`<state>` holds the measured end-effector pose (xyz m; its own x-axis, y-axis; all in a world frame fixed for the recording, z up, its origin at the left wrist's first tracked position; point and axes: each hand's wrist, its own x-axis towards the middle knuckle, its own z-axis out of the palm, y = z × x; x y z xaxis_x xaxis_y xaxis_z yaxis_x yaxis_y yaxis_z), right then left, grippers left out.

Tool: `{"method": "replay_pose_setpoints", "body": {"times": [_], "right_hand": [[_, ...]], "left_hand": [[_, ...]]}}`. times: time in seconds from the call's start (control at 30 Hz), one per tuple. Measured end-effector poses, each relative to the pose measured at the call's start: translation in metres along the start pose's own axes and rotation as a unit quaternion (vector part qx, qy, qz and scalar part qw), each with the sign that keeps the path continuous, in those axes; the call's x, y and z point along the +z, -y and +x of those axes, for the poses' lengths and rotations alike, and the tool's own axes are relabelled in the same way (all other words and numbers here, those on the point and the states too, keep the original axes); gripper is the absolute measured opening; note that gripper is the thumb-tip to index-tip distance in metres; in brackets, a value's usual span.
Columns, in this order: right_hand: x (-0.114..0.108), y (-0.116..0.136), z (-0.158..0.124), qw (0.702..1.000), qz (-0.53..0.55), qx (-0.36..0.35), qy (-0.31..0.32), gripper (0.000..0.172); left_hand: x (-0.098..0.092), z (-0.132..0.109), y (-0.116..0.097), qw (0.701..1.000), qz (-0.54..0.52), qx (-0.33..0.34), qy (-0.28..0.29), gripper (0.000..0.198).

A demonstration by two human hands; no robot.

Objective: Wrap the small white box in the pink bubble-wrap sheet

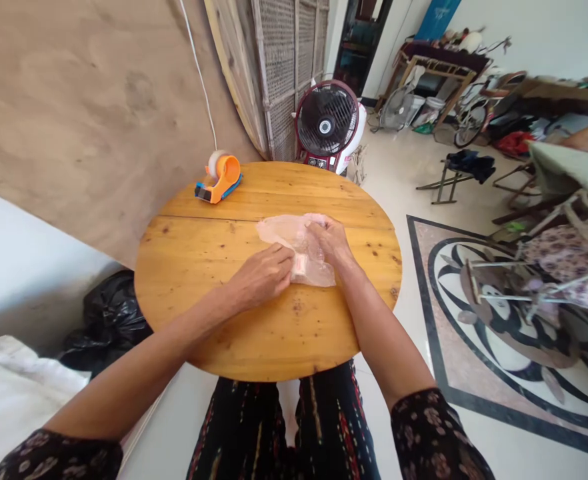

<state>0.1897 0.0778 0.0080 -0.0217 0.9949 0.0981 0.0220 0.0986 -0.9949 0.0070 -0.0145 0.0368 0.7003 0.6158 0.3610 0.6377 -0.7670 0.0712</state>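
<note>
A clear, pinkish plastic bag (280,231) lies crumpled near the middle of a round wooden table (214,260). My left hand (261,277) rests on the bag's near left part, fingers curled and pressing down on the plastic. My right hand (330,241) grips the bag's right side, fingers closed on the film. Something small and pale shows inside the bag between the hands; I cannot make out what it is. An orange tape dispenser (219,179) with a roll of tape sits at the table's far left edge, well away from both hands.
A red and white floor fan (329,127) stands behind the table. A plywood sheet (89,100) and a lattice panel lean against the left wall. A black bag (109,320) lies on the floor at left. Chairs, a drying rack (524,287) and clutter fill the right.
</note>
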Motion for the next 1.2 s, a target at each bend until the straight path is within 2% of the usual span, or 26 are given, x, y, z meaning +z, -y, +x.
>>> {"method": "replay_pose_setpoints", "body": {"times": [0.1,0.27,0.37,0.47,0.57,0.7,0.8,0.9,1.0,1.07,1.2], "right_hand": [[-0.003,0.007,0.000,0.998,-0.055,-0.003,-0.017,0.026],[-0.001,0.029,0.001,0.997,-0.075,0.007,-0.005,0.034],[-0.002,0.039,0.005,0.996,-0.078,0.037,0.004,0.036],[-0.005,0.047,0.004,0.995,-0.080,0.064,0.011,0.040],[-0.013,0.051,-0.011,0.994,-0.096,0.050,0.033,0.045],[-0.025,0.046,-0.046,0.986,-0.148,0.028,0.066,0.071],[-0.032,0.037,-0.066,0.982,-0.178,0.028,0.059,0.083],[-0.037,0.027,-0.076,0.979,-0.193,0.013,0.056,0.073],[-0.041,0.021,-0.083,0.967,-0.245,0.002,0.067,0.041],[-0.043,0.019,-0.088,0.946,-0.318,0.003,0.059,0.026],[-0.046,0.020,-0.096,0.907,-0.419,0.018,0.045,0.019]], "left_hand": [[-0.003,0.004,0.004,1.000,-0.009,0.004,0.023,0.017],[-0.002,0.005,0.009,0.999,-0.039,0.000,0.006,0.015],[-0.001,0.005,0.010,0.999,-0.043,0.009,-0.002,0.016],[-0.003,0.006,0.010,0.999,-0.032,0.017,0.014,0.017],[-0.006,0.007,0.010,0.999,-0.013,0.017,0.039,0.016],[-0.004,0.008,0.011,0.999,-0.011,0.028,0.042,0.018],[-0.003,0.009,0.011,0.999,-0.014,0.027,0.045,0.021],[-0.008,0.012,0.010,0.998,-0.017,0.021,0.062,0.027],[-0.014,0.016,0.010,0.996,-0.029,0.003,0.088,0.033],[-0.017,0.019,0.011,0.994,-0.043,-0.009,0.104,0.034],[-0.015,0.024,0.013,0.991,-0.063,-0.015,0.116,0.035]]}}
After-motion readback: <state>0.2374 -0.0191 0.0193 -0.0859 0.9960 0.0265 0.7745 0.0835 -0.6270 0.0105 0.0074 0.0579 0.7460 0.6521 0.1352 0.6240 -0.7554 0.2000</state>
